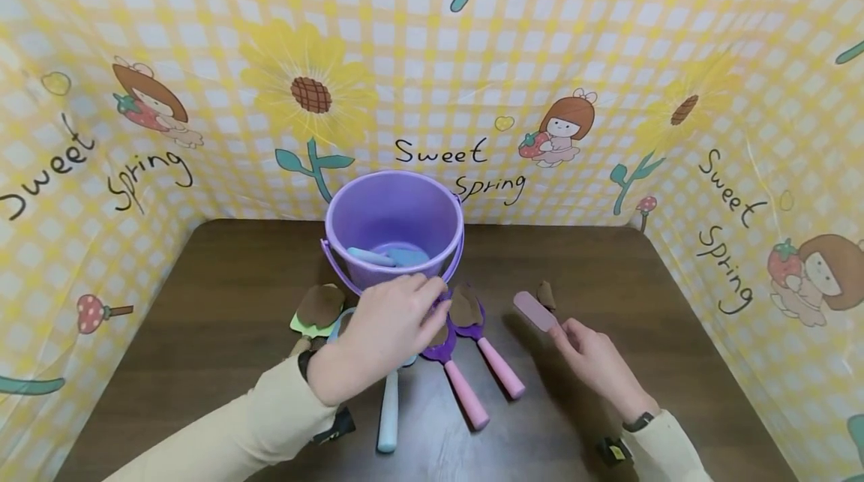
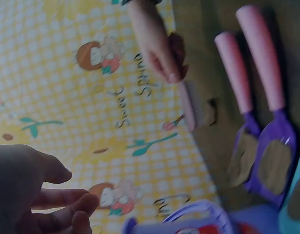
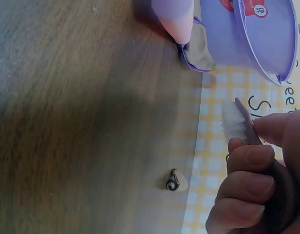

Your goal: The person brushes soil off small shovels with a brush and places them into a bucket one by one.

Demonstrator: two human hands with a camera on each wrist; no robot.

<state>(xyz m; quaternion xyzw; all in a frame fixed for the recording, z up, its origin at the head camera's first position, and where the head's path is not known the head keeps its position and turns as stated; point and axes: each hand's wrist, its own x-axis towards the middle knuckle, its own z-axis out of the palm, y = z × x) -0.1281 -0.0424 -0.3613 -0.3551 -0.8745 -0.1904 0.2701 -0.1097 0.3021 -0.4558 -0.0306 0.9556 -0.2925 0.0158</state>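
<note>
My right hand (image 1: 601, 362) grips a brush (image 1: 533, 309) with a pink back; its white bristles (image 3: 233, 119) show in the right wrist view. Beyond the brush lies a small brown piece (image 1: 547, 294), apart from it. My left hand (image 1: 385, 324) hovers over the toy shovels, before the purple bucket (image 1: 344, 257). In the left wrist view, the left hand's fingers (image 2: 62, 200) are loosely bent around nothing. Two purple shovels with pink handles (image 1: 467, 396) lie side by side, brown patches on their blades. A light blue shovel (image 1: 388, 414) is partly hidden under my left hand.
Light blue pieces (image 1: 408, 255) lie inside the bucket, and its handle hangs down in front. A green shovel (image 1: 300, 322) with a brown patch lies left of my left hand. A yellow checked cloth (image 1: 418, 85) walls the dark wooden table (image 1: 175, 362) behind and at both sides.
</note>
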